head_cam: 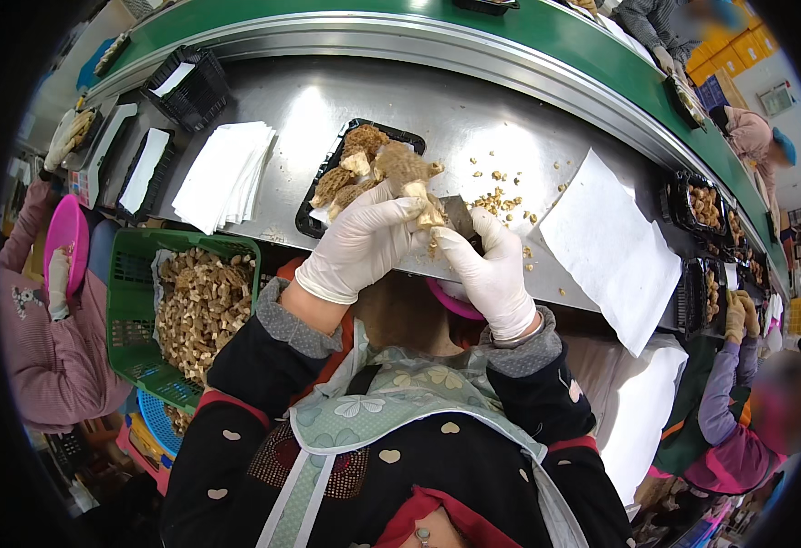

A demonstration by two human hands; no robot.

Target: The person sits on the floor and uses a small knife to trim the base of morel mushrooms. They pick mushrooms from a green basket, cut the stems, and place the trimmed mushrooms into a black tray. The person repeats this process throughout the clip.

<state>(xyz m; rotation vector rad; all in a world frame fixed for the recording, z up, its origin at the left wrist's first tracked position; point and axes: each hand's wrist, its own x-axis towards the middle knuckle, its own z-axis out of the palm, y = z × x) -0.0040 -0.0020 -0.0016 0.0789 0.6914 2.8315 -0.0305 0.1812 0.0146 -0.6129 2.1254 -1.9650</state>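
Observation:
My left hand (366,240), in a white glove, holds a morel mushroom (404,168) by its pale stem, cap pointing away from me. My right hand (493,267), gloved as well, grips a dark flat blade (458,216), with its thumb and fingertips at the cut end of the stem. Behind my left hand, a black plastic tray (310,218) holds several large morels (335,185) over a white liner. Small stem trimmings (496,201) lie scattered on the steel table (291,96) to the right of the blade.
White paper sheets (226,171) and stacked black trays (191,92) stand left; a large sheet (609,240) lies right. A green crate (184,240) of morels sits at my left. Beyond runs a green conveyor belt (400,8). Filled trays (698,205) and co-workers flank the table.

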